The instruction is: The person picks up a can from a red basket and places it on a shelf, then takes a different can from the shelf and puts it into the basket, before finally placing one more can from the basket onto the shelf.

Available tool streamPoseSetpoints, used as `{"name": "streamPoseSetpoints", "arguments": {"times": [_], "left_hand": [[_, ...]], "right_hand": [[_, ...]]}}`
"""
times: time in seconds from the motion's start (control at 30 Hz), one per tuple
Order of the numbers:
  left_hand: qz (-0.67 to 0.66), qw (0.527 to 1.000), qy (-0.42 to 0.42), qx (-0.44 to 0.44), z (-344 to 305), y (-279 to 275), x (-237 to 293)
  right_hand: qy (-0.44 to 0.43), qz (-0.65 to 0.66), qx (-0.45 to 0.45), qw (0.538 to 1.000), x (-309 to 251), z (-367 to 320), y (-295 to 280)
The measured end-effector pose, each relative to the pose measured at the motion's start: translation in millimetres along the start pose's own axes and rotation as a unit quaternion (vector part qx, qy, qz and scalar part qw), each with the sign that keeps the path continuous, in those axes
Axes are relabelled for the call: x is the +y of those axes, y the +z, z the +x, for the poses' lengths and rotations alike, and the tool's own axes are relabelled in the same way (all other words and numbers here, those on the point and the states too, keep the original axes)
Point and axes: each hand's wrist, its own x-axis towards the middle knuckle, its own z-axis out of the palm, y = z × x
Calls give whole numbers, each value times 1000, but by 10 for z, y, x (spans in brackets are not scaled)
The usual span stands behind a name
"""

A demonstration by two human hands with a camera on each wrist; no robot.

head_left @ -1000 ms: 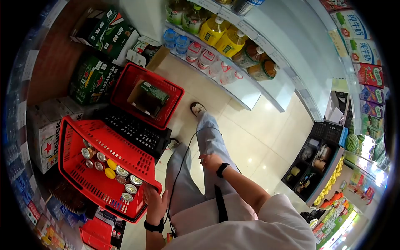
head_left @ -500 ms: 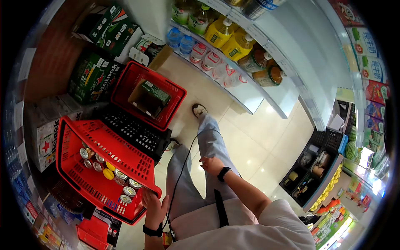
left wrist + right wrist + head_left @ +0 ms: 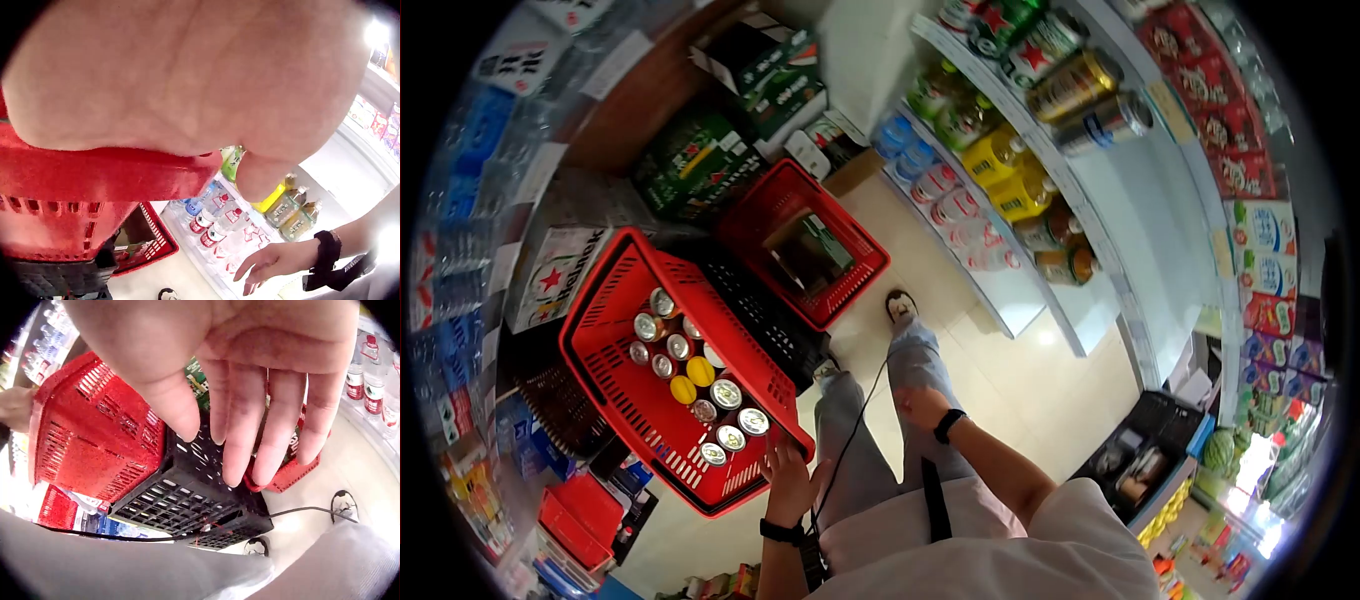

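My left hand (image 3: 792, 482) rests on the near corner of a red shopping basket (image 3: 622, 405), its fingers lying over the rim. In the left wrist view the palm (image 3: 187, 81) presses close on the red rim (image 3: 112, 175). Inside the basket stand several drink cans (image 3: 726, 393), tops up, two of them with yellow tops (image 3: 699, 371). My right hand (image 3: 922, 407) hangs in front of my leg and holds nothing; the right wrist view shows its fingers (image 3: 240, 419) loosely extended.
Black crates (image 3: 181, 500) support the basket. Beyond them sits a second red basket (image 3: 870, 268) with a cardboard box (image 3: 808, 252) in it. Green beer cartons (image 3: 695, 165) are stacked at the back left. Shelves of bottles (image 3: 1005, 165) stand ahead, with dark trays (image 3: 1135, 450) at right.
The head view has turned, so the basket and shelves appear shifted right and down, and more can tops show. My left hand stays at the basket rim; the right stays free.
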Motion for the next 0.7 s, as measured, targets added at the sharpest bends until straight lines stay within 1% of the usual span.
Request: {"name": "streamPoseSetpoints", "arguments": {"times": [0.07,0.13,0.2,0.27,0.33,0.37,0.4,0.43,0.47,0.5,0.57,0.6,0.67,0.7], "left_hand": [[0,1000,5,23,10,24,-15],[-20,1000,-15,12,2,-14,40],[-37,999,-16,24,12,25,17],[-24,999,-12,31,14,50,5],[-29,998,-1,48,13,43,14],[-37,998,-2,50,18,29,26],[-46,998,-3,51,9,-3,43],[-52,999,-6,15,11,-85,74],[-57,998,-6,16,17,-89,74],[-65,998,-13,12,21,-80,69],[-75,997,-21,4,15,-63,66],[-76,997,-25,-2,8,-59,65],[-75,997,-25,-10,11,-78,76],[-80,996,-28,-8,10,-102,94]], "right_hand": [[-30,-17,9,999,29,91,49],[-87,-31,35,995,31,155,87],[-89,-35,34,995,8,212,62],[-87,-43,33,995,-26,225,-30],[-121,-42,47,991,-147,251,-176],[-77,-53,11,996,-187,239,-264],[-77,-58,10,995,-196,247,-307],[-61,-55,-1,997,-197,251,-344],[-44,-51,-12,998,-195,258,-378],[-44,-55,-14,997,-147,274,-377],[-100,-79,7,992,-56,282,-327],[-97,-78,6,992,-82,264,-334],[-35,-90,-12,995,-138,261,-355],[-32,-90,-11,995,-149,267,-351]]}}
